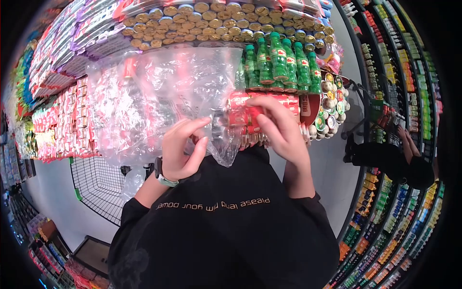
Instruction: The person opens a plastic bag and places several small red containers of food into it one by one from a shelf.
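A large crumpled clear plastic bag [159, 91] lies over the goods in front of me, with red-printed packs showing blurred through it. My left hand [180, 149], a watch on its wrist, is at the bag's near right edge; its fingers are curled around the film, thumb and index tip a little apart. My right hand [281, 127] reaches in from the right. Its index finger and thumb close on a red pack [238, 111] beside the bag's edge. Part of that pack is hidden by the fingers and film. More red packs [288, 102] lie just behind this hand.
Green bottles [279, 60] stand behind the red packs. Gold-topped cans [207, 21] are stacked at the back. Round-lidded jars [329, 103] sit at the right end. A wire cart [98, 180] stands at lower left. Another person [390, 156] is by the right shelves.
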The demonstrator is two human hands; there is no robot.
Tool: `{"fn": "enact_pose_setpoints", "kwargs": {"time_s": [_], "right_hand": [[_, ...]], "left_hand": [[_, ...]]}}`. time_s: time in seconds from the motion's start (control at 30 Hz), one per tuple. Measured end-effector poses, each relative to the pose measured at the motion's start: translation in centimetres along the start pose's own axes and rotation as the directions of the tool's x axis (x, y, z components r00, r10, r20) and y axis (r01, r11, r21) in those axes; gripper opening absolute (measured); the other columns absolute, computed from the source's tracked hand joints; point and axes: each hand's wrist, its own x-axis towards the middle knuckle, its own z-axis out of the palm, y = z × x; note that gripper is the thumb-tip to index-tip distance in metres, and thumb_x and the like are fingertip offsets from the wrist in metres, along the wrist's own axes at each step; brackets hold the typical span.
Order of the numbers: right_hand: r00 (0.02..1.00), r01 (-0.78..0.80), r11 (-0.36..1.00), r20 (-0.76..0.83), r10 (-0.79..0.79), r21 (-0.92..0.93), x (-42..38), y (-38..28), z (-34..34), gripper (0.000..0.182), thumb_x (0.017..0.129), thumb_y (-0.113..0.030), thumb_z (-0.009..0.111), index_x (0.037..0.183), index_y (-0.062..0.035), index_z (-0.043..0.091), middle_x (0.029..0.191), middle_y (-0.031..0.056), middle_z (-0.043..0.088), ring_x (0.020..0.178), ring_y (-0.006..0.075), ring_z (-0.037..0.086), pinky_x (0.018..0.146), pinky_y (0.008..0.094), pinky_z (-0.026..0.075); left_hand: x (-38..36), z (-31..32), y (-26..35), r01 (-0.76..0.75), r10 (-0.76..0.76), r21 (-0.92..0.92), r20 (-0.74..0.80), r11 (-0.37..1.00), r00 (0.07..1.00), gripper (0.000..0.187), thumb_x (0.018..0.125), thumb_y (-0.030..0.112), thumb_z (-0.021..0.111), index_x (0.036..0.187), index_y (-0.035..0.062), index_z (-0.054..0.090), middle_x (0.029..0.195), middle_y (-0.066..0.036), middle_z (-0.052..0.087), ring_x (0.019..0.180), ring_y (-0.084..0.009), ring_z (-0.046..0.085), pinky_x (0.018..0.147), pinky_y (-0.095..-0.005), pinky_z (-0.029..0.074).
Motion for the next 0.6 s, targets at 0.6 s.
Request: {"fn": "enact_pose_setpoints", "kwargs": {"time_s": [0.6], "right_hand": [[0.918, 0.384, 0.887, -0.001, -0.397, -0.256, 15.9, 1.3, 11.9, 0.015, 0.083, -0.015, 0.067, 0.096, -0.0075, 0.071, 0.080, 0.0143, 0.069, 0.075, 0.0335, 0.068, 0.068, 0.0457, 0.053]], "left_hand": [[0.1, 0.5, 0.1, -0.095, 0.095, 0.038, 0.005, 0.995, 0.995, 0.041, 0.077, -0.011, 0.063, 0.116, 0.0011, 0.061, 0.070, -0.006, 0.057, 0.059, -0.0202, 0.055, 0.059, -0.0332, 0.042]]}}
